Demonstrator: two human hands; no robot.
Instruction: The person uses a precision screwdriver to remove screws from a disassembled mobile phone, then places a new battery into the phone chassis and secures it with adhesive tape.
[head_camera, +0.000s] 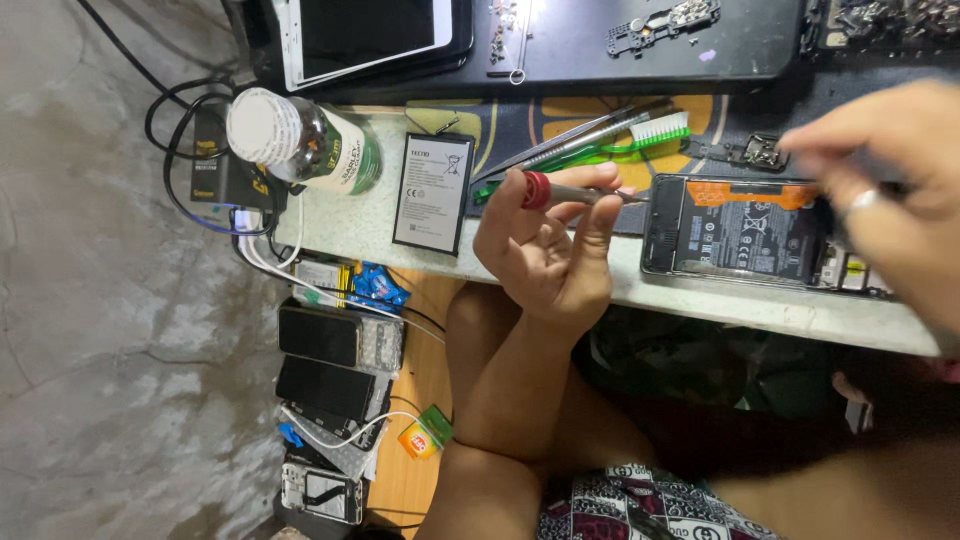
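Head view showed the opened phone lying flat on the bench edge at 3 o'clock, back cover off and battery exposed, apparently so its inside could be reached. The left hand was curled shut around a red-capped screwdriver, tip aimed toward the phone; the right hand, blurred, hovered over it with fingers pinched, holding what I cannot tell. 1 loose battery lay at 9 o'clock beside a bottle

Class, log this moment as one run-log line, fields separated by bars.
left hand: grips red-capped screwdriver | right hand: over opened phone, blurred | nearby: loose battery, green brush, bottle
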